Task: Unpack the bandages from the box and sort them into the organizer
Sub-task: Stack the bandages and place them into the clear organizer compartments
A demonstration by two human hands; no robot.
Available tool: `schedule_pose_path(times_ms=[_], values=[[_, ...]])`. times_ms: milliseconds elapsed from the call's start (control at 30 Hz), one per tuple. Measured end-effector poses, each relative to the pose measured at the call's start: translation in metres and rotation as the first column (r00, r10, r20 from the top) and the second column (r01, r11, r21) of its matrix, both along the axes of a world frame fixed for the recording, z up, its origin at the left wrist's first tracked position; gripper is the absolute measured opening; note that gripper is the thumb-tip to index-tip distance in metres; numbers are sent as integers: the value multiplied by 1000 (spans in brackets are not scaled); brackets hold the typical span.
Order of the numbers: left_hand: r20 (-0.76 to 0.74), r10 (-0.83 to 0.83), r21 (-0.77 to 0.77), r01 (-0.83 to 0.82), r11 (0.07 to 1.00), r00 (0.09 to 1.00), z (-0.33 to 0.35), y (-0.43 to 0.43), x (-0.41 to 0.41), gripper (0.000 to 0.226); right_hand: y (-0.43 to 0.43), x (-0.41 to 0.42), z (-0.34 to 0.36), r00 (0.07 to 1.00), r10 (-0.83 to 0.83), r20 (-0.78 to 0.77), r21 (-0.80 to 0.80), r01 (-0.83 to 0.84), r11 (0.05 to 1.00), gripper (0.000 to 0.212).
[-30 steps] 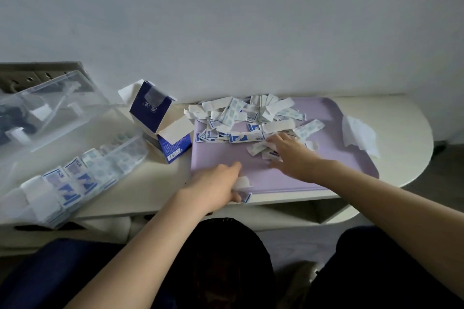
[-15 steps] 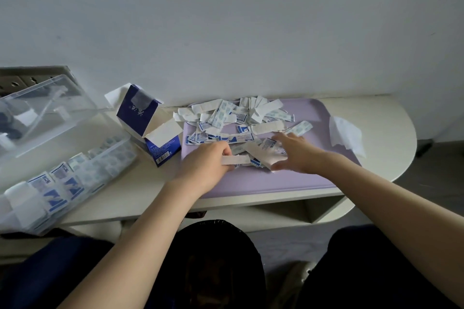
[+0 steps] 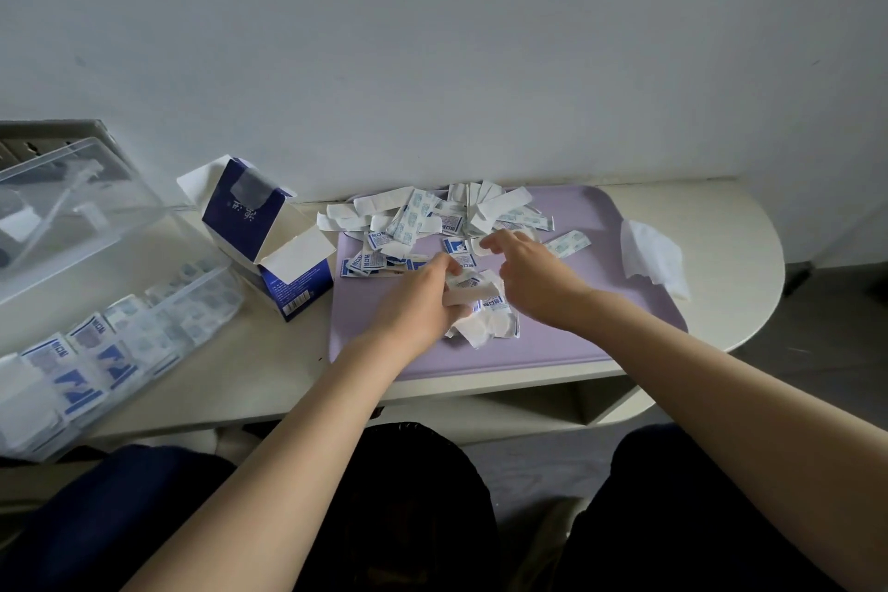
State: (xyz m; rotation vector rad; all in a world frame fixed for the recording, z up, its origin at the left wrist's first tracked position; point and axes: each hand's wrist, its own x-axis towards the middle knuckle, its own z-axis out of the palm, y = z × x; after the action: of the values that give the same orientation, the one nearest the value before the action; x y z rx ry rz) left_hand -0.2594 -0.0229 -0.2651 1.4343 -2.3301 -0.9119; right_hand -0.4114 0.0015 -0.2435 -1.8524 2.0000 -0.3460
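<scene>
Loose wrapped bandages (image 3: 432,219) lie heaped on the far part of a lilac tray (image 3: 567,337). My left hand (image 3: 423,303) grips a small bunch of white bandages (image 3: 473,291) over the tray's middle. My right hand (image 3: 533,269) reaches into the heap and its fingertips pinch a small white bandage (image 3: 478,244). A few more bandages (image 3: 485,327) lie under both hands. The opened blue and white box (image 3: 269,236) stands left of the tray. The clear organizer (image 3: 120,332), lid up, sits at the far left with bandages in its compartments.
A crumpled white tissue (image 3: 651,255) lies at the tray's right edge on the pale rounded table (image 3: 740,245). The wall stands right behind the heap. The organizer's raised lid (image 3: 62,207) leans back at the left. My knees are under the table's front edge.
My left hand moved from the tray's front edge up to the middle and now grips a bunch of bandages. My right hand moved further into the heap.
</scene>
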Motion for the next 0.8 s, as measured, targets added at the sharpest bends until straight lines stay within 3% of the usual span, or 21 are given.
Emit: schedule_pose_path(times_ms=[167,333,633,800], values=[[205,-7,-138,36,990,979,-3,-2,0,64,-2,7,-3,996,84,20,-26,-84,996,37],[321,-76,-62,101,993,944,-5,-2,-1,69,-1,8,-9,955,291,-62,137,-280,950,59],[357,-112,-23,128,991,927,-3,-1,2,74,-2,12,-8,908,374,-191,188,-340,922,77],[400,-116,-56,151,987,909,-1,0,3,57,2,18,-8,842,465,-273,308,-382,871,89]])
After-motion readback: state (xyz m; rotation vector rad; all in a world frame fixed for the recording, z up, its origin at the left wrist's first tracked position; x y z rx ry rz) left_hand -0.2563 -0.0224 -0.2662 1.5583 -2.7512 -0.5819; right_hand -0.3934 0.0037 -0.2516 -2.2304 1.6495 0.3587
